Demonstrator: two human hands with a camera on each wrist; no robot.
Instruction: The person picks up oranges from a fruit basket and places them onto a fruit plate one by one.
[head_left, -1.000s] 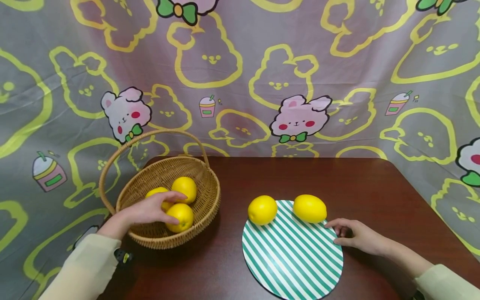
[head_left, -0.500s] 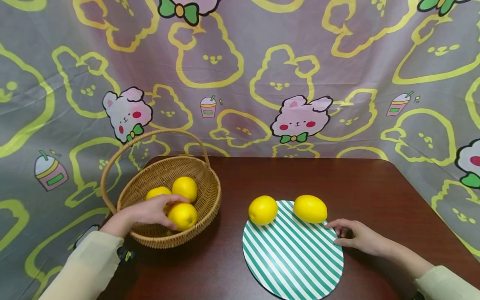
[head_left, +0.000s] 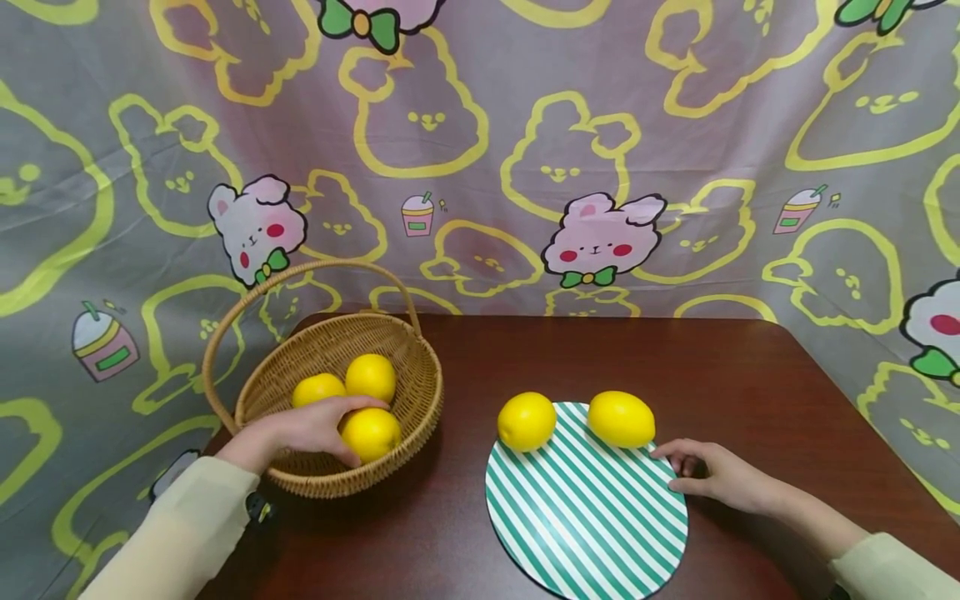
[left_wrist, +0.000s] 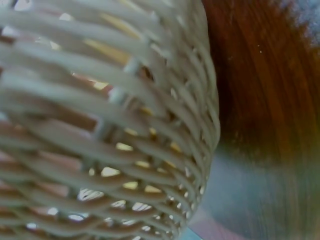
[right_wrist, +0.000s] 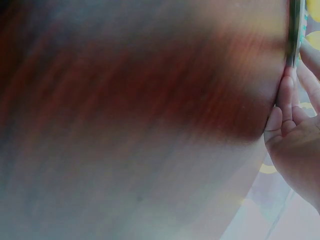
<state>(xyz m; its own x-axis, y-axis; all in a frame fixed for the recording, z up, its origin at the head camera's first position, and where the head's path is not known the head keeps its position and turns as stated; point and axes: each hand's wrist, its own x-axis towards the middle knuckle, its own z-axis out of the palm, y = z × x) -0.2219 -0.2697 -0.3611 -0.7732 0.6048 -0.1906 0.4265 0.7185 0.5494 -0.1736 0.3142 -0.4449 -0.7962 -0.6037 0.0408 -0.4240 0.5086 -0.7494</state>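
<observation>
Inside the wicker basket (head_left: 300, 479), my left hand (head_left: 318, 429) holds the front lemon (head_left: 372, 435) between thumb and fingers. Behind that hand lie two more lemons, one at the left (head_left: 318, 388) and one at the right (head_left: 371, 377). The left wrist view is filled by the basket's woven side (left_wrist: 110, 130), with bits of yellow through its gaps. My right hand (head_left: 716, 475) rests with loosely bent fingers at the right rim of a round green-and-white striped plate (head_left: 585, 517). On the plate's far edge sit two lemons, one left (head_left: 527, 422), one right (head_left: 621, 419).
The basket's tall arched handle (head_left: 330, 263) rises over its opening. Dark brown table (head_left: 465, 358) shows between basket and plate. A patterned cloth (head_left: 480, 125) hangs behind and at both sides.
My left hand has closed in on the front lemon and shifted it slightly to the right within the basket. The right hand and the plate have stayed put.
</observation>
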